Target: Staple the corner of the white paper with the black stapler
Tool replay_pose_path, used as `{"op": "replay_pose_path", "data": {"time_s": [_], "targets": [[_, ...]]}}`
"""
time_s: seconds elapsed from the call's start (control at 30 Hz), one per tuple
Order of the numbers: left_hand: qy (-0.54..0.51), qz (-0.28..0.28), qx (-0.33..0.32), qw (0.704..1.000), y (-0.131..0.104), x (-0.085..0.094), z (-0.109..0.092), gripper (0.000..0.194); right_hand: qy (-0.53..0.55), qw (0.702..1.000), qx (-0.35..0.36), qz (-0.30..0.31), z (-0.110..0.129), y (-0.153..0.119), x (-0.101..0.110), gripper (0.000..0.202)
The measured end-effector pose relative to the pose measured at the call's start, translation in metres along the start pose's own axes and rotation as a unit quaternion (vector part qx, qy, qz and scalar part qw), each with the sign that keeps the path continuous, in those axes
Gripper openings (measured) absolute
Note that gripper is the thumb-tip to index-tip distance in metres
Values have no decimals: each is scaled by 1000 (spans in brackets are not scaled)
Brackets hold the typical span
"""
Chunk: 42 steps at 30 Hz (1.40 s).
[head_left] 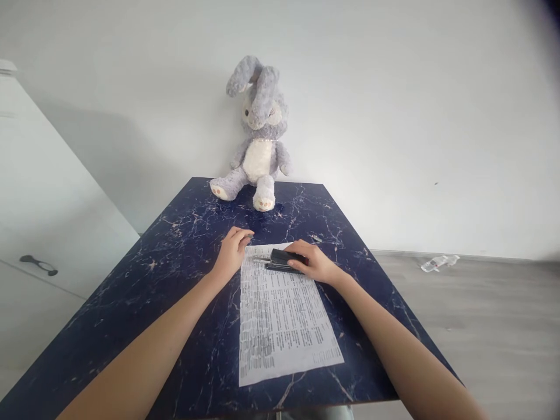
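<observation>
Stapler on the top edge of a printed sheet

The black stapler (284, 260) sits on the paper (282, 309), right hand (315, 262) curled over it; left hand (231, 252) loosely bent, fingertips at the corner. Can't tell if it's stapled. Plush bunny (258, 137) watches across the table (175, 280).

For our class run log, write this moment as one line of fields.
left hand: steadying paper | right hand: on black stapler | table: plush rabbit at back

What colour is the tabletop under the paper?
Dark navy blue with white marble-like veins, table, seen in the head view.
</observation>
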<state>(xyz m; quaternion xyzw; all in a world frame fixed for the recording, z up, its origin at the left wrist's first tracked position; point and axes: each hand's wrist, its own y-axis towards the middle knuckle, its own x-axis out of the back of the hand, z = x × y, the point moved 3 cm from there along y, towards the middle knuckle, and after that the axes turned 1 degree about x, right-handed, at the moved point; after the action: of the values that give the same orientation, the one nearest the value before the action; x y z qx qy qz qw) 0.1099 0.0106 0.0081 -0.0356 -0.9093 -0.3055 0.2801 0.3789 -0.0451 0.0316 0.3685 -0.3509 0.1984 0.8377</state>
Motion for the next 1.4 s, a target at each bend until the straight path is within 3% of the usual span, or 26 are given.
{"op": "replay_pose_path", "data": {"time_s": [0.1, 0.23, 0.53, 0.67, 0.77, 0.9, 1.0, 1.4], "targets": [[-48, 14, -11, 999, -2, -2, -9, 18, -2, 1000, -15, 15, -2, 0, -11, 38], [-109, 77, 18, 991, -5, -7, -16, 16, -14, 999, -35, 10, -8, -1, -13, 30], [-35, 109, -43, 992, -6, -7, -26, 35, 28, 999, -30, 5, -11, 0, -10, 33], [-39, 118, -63, 990, -8, -8, -26, 32, 31, 999, -24, 7, -16, -2, -11, 33], [-38, 120, -54, 991, -8, -9, -25, 22, 31, 999, -20, 7, -17, -2, -10, 35], [-28, 174, -27, 984, -9, -12, -26, 13, 34, 999, -19, 13, -17, -2, -9, 33], [-36, 199, -12, 979, -8, -13, -28, 12, 35, 999, -19, 10, -17, -2, -9, 33], [-55, 211, 0, 976, -6, -15, -28, 13, 25, 999, -17, 9, -17, -2, -9, 33]]}}
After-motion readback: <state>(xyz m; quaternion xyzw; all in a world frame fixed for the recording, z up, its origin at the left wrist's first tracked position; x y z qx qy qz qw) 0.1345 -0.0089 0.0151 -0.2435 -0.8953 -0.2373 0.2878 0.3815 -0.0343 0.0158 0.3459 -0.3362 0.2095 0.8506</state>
